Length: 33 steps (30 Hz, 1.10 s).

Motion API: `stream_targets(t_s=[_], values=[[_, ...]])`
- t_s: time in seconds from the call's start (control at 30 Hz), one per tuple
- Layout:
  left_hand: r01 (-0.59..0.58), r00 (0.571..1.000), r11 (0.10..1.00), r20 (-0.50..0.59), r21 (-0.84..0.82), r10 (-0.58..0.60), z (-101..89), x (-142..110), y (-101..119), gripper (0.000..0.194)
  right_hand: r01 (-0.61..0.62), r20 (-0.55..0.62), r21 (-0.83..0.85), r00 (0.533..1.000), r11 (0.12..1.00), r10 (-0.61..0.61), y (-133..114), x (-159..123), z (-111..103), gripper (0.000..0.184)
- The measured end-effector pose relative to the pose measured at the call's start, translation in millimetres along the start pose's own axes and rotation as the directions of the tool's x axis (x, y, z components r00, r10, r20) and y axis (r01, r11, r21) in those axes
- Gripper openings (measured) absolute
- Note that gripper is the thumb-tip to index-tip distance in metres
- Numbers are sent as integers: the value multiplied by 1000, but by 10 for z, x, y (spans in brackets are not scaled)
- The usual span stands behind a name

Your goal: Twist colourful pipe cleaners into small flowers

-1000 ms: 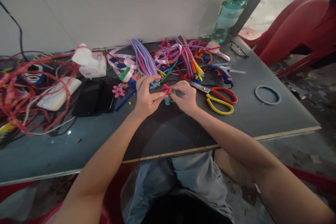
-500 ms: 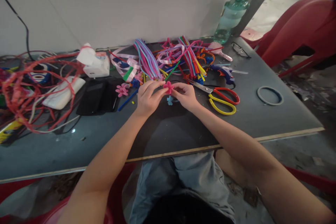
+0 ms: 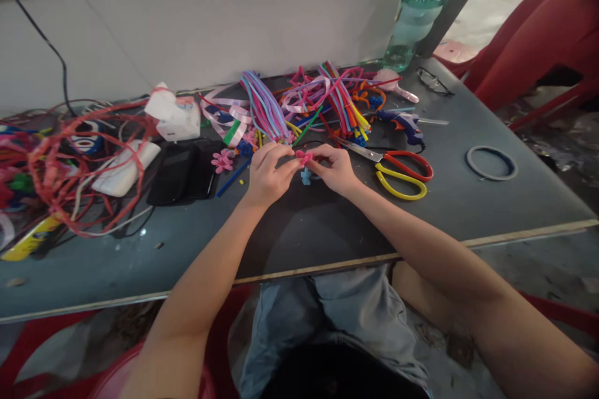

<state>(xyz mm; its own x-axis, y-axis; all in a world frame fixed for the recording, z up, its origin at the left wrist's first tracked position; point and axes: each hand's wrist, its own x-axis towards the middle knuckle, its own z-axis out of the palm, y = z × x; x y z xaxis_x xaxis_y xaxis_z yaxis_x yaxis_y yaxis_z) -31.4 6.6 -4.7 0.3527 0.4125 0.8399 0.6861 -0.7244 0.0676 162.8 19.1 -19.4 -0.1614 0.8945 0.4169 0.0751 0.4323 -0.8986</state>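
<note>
Between my two hands is a small pink pipe-cleaner flower [image 3: 304, 158], pinched from both sides just above the table. My left hand [image 3: 271, 173] grips its left edge with thumb and fingertips. From the right, my right hand [image 3: 334, 168] closes on the same flower with thumb and forefinger. A small light-blue flower [image 3: 306, 176] sits just below it, partly beside my right fingers. To the left of my left hand lies another pink flower [image 3: 223, 161]. Scissors [image 3: 405, 174] with one red and one yellow handle rest right of my right hand.
Pipe-cleaner bundles [image 3: 266, 106] and ribbons lie behind my hands. A glue gun [image 3: 402, 124], a hairbrush [image 3: 395, 84], a green bottle [image 3: 414, 28] and a grey ring [image 3: 491, 163] are to the right. Black phones [image 3: 180, 171] and tangled red cord [image 3: 51, 168] lie left.
The pink flower has tilted between my fingers, so its face shows less. Both hands keep hold of it. The whole view has shifted slightly.
</note>
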Motion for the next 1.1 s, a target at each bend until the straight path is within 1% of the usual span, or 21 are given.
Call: stream_targets(t_s=[0.07,0.1,0.2,0.27,0.37,0.43,0.5,0.57,0.67,0.73,0.8,0.93,1.0,1.03,1.1], values=[[2,1000,999,1,-37,-2,4,2,4,11,14,1,-42,1000,999,-14,-23,-12,-20,47],[-14,1000,1000,-7,-23,14,2,6,8,10,20,1,-65,1000,998,-20,-33,-16,-30,42],[-95,994,992,-45,78,98,-13,13,22,8,37,-12,-115,999,993,-38,-43,-21,-43,30],[-103,993,988,-37,117,108,-17,7,26,9,28,-42,-144,999,989,-35,-37,-17,-38,25],[-14,1000,994,9,108,13,-1,-11,19,14,20,-70,-197,997,980,-34,-45,-14,-22,17],[43,999,996,14,73,-45,15,-12,12,16,57,-62,-230,995,972,-73,-73,-16,-14,12],[76,997,996,8,36,-76,24,2,11,18,111,-52,-272,990,956,-130,-112,-20,-8,8],[105,994,994,5,10,-105,24,29,16,21,136,-31,-299,988,944,-152,-149,-24,-2,7],[142,990,989,30,-40,-141,15,64,31,26,111,56,-265,993,958,-100,-191,-38,13,12],[177,983,979,63,-96,-171,12,69,43,28,85,92,-236,994,968,-65,-213,-51,29,16],[231,972,962,85,-145,-221,15,59,59,29,61,82,-219,996,974,-44,-235,-62,46,18],[329,944,921,68,-208,-322,45,33,101,32,23,29,-181,999,983,-18,-277,-63,64,21],[378,925,899,72,-221,-372,66,23,115,34,21,40,-181,999,983,-14,-296,-54,61,21],[414,910,881,80,-230,-407,77,18,117,36,23,55,-184,998,983,-13,-302,-50,56,22],[504,862,818,104,-277,-496,96,8,114,41,28,80,-186,997,982,-13,-305,-40,43,26]])
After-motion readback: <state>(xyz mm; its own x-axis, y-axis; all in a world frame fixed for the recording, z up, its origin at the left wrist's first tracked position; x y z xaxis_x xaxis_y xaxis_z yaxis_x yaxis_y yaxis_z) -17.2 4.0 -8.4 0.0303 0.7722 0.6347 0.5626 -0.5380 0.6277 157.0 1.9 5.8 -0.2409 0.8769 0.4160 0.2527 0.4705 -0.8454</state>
